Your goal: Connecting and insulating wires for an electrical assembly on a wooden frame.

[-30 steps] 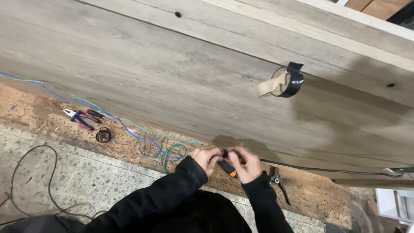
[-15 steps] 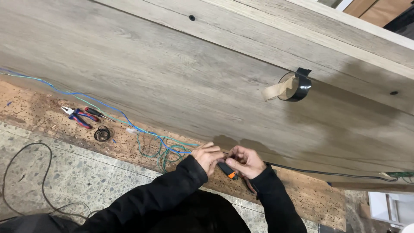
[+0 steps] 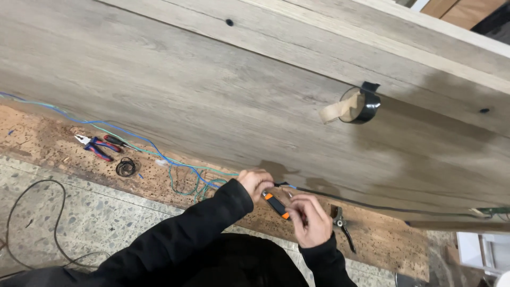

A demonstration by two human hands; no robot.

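Left hand [image 3: 255,180]: closed round the blue and green wires [image 3: 183,172], low centre of the frame.
Right hand [image 3: 309,218]: curled shut on the orange-and-black handled tool [image 3: 276,204], just right of the left hand.
Wires: trailed leftward along the cork-brown counter [image 3: 32,133].
Red-and-blue pliers [image 3: 95,146]: lay at left, well apart.
Black tape roll [image 3: 364,103]: sat on the grey wooden panel [image 3: 186,79], upper right.
Dark pliers [image 3: 342,226]: beside the right hand.
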